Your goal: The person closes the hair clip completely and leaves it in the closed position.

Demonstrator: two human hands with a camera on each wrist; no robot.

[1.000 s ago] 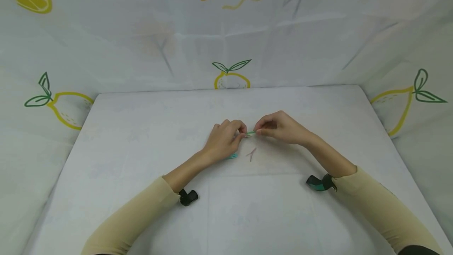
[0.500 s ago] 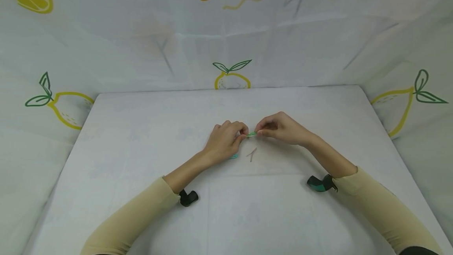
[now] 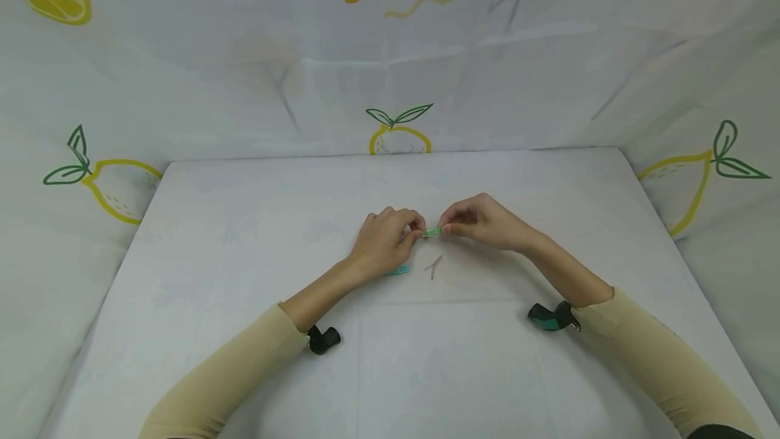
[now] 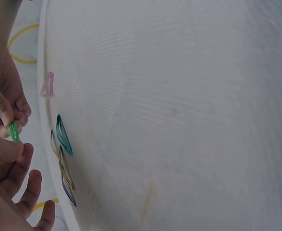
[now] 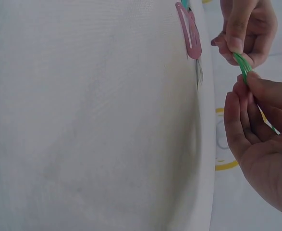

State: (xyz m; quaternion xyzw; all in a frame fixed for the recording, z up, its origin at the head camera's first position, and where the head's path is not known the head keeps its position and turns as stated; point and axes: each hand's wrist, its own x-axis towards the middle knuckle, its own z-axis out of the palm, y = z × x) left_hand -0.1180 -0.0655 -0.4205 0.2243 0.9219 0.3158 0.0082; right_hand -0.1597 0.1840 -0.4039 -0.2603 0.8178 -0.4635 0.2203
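Between the two hands, above the table, a green snap hair clip [image 3: 432, 232] is stretched lengthwise. My left hand [image 3: 385, 241] pinches one end with thumb and forefinger; its other fingers are spread in the left wrist view. My right hand [image 3: 489, 223] pinches the opposite end the same way. The fingertips hide both ends of the clip [image 5: 242, 65]. Below them on the cloth lies a pink hair clip [image 3: 433, 267], its two arms spread in a Y. A teal hair clip [image 3: 399, 269] lies partly hidden by my left hand.
In the left wrist view a yellowish hair clip [image 4: 65, 168] and a purple one [image 4: 68, 192] lie near the teal clip. White cloth covers the table [image 3: 244, 208]. Lemon-printed fabric walls [image 3: 305, 87] stand behind and at both sides. Black wrist cameras [image 3: 325, 340] hang under the sleeves.
The green clip has turned slightly between the fingertips, showing more of its green face. Both hands stay almost in place. The clips on the table have not moved.
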